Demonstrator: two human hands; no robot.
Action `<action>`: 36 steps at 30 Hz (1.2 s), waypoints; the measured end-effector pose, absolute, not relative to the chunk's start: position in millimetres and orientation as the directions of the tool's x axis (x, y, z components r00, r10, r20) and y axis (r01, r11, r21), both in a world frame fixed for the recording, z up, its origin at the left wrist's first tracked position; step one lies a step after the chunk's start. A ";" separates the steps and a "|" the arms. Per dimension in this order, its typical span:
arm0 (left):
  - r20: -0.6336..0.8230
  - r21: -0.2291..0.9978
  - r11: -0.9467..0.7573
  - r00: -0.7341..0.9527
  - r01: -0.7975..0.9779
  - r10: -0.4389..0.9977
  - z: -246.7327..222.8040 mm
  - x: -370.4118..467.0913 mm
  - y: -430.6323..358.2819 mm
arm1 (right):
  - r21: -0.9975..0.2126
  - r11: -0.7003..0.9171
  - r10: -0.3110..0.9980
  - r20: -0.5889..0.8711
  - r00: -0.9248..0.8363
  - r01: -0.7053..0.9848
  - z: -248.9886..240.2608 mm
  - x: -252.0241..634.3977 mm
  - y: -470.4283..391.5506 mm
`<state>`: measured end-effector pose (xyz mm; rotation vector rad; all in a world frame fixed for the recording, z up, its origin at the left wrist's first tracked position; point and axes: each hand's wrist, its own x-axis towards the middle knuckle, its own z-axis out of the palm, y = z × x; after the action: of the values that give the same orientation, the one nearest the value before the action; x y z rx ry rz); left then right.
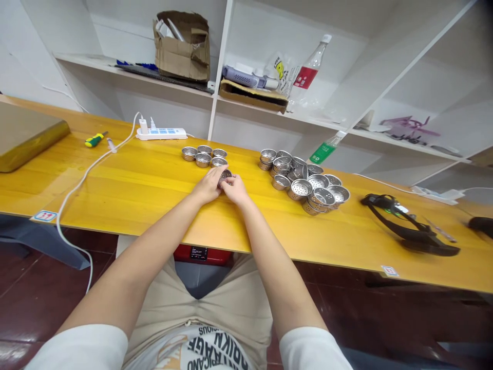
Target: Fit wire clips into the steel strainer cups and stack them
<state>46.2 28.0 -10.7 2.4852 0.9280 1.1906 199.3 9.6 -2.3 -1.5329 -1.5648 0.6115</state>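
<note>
Both of my hands meet over the middle of the yellow table [162, 180]. Between them is a small perforated metal cup [225, 176]. My left hand [208, 186] is closed around its left side, and my right hand [235, 189] pinches it from the right. Just beyond my fingers stands a small group of similar metal cups [203, 160], set side by side and upright. To the right is a larger heap of perforated metal cups [300, 188], some stacked and some tilted. The underside of the held cup is hidden by my fingers.
Along the back lie a white power strip [165, 134] and a green and yellow screwdriver [94, 139]. A white cable [77, 187] runs over the front edge. A black head strap [408, 226] rests at right. A green-labelled bottle [325, 149] and white shelves [217, 56] stand behind.
</note>
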 end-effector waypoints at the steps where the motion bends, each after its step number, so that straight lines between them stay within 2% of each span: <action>1: 0.618 0.460 -0.769 0.462 0.444 0.636 -11.0 46.3 28.2 | -0.824 0.132 0.970 0.222 0.099 0.550 -2.0 199.7 9.8; 12: 0.631 0.502 -0.748 0.409 0.434 0.660 -12.7 46.2 32.1 | -0.891 0.139 0.982 0.181 0.056 0.433 2.8 198.9 7.0; 22: 0.628 0.564 -0.710 0.339 0.423 0.701 -2.6 45.0 23.1 | -0.905 0.221 0.974 0.227 -0.029 0.364 10.5 202.9 0.7; 29: 0.640 0.567 -0.703 0.308 0.430 0.704 -1.6 46.0 22.6 | -0.945 0.245 0.969 0.229 -0.097 0.216 16.3 204.9 0.3; 36: 0.687 0.531 -0.734 0.291 0.423 0.666 2.4 47.5 18.8 | -0.993 0.115 0.984 0.115 -0.138 -0.004 31.0 212.4 -6.3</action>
<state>47.5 18.8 2.4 2.3134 0.9993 1.4187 212.4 -6.3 31.0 -1.0574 -1.3657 1.2205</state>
